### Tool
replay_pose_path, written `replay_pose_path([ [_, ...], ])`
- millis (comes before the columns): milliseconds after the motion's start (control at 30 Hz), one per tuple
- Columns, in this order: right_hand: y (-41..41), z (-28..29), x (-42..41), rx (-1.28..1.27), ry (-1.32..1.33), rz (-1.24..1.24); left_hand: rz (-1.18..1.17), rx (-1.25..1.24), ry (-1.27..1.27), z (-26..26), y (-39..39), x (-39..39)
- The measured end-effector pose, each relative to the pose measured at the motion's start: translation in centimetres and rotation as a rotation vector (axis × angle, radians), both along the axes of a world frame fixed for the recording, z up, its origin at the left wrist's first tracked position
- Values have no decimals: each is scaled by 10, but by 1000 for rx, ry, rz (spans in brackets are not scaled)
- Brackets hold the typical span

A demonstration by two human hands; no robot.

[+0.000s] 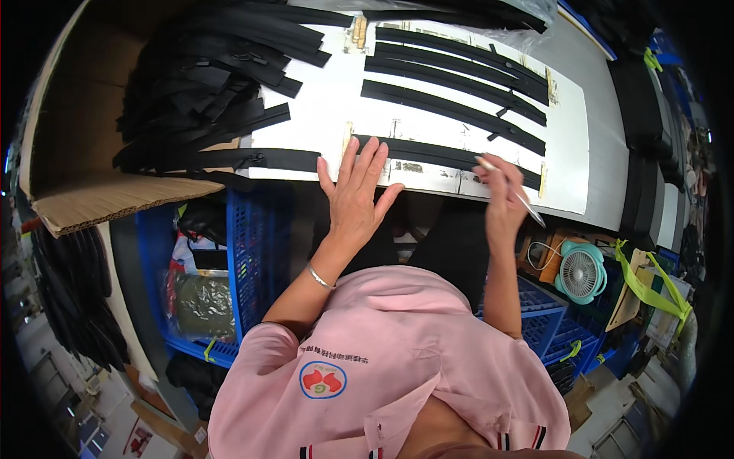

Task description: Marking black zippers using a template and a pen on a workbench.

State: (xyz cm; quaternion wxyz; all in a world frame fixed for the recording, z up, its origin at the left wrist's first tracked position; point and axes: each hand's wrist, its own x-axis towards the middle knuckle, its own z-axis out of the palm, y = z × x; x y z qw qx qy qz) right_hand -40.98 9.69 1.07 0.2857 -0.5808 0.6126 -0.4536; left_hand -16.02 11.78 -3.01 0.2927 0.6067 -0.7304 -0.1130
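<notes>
A black zipper strip (427,154) lies along the near edge of a white board (321,115). My left hand (356,192) rests flat with spread fingers, its fingertips on the strip's left end beside a small tan stop block (347,136). Between the fingers of my right hand (502,189) is a slim pen-like tool (530,207), pale at its upper end and silvery at the other. That hand is over the strip's right part; whether the tool touches the strip I cannot tell. Another zipper strip (287,159) reaches from the left to near my left thumb and little finger.
Several black zippers (453,109) lie in rows farther back on the board. A heap of black zippers (189,86) spills from a cardboard box (74,115) at the left. Below the table stand a blue plastic crate (232,275) and a small teal fan (580,272).
</notes>
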Motion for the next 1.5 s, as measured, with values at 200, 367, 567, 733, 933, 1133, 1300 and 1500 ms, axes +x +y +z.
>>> replay_pose_path([
  [200, -39, 5, 86, 68, -209, 189, -4, -1, -3, 2, -1, -2],
  [367, -49, -16, 98, 93, -76, 199, 6, 5, 16, 0, 0, -2],
  [567, -50, -23, 100, 29, -24, 204, 8, -23, 18, -1, 0, -1],
  [733, -50, -20, 104, -41, 41, 192, 4, -33, 16, -2, -1, -1],
  [933, -46, -23, 92, 21, 3, 324, 6, -26, -13, -2, 0, -1],
  [1133, -47, -29, 91, -63, 67, 328, -4, -21, -7, -1, -1, -3],
  [1300, -46, -18, 84, -57, 111, 371, -15, -7, -43, -2, -2, -2],
  [1500, -36, -5, 33, -57, -132, 0, 0, -22, -48, -5, -1, -2],
])
